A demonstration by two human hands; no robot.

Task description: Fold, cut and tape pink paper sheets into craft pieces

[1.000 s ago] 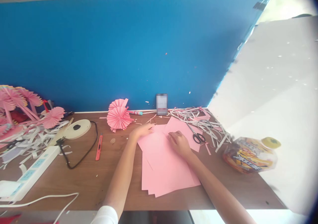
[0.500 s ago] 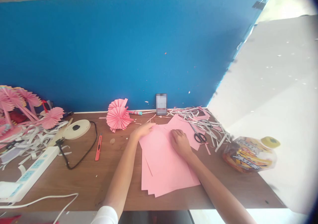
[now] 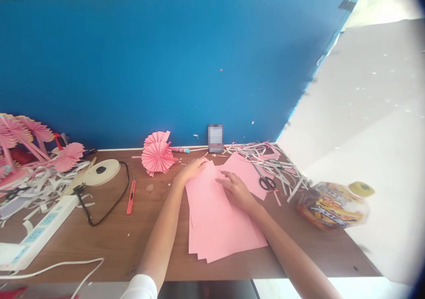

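Observation:
A stack of pink paper sheets (image 3: 219,221) lies on the brown desk (image 3: 133,241) in front of me. My left hand (image 3: 191,170) pinches the far left corner of the top sheet, fingers closed on it. My right hand (image 3: 235,188) rests on the same sheet a little to the right, fingers stretched out and pressing it flat. A folded pink paper fan (image 3: 157,155) lies just beyond my left hand, by the blue partition (image 3: 166,64).
Black scissors (image 3: 264,180) and a heap of paper strips (image 3: 268,159) lie right of the sheets. A yellow-lidded snack jar (image 3: 335,204) lies on its side. On the left are a red utility knife (image 3: 130,196), tape roll (image 3: 101,171), power strip (image 3: 36,230), more fans (image 3: 36,142). A phone (image 3: 215,138) leans on the partition.
The top sheet has shifted toward the partition under both hands. My right hand's fingers have stretched out to the left across the paper.

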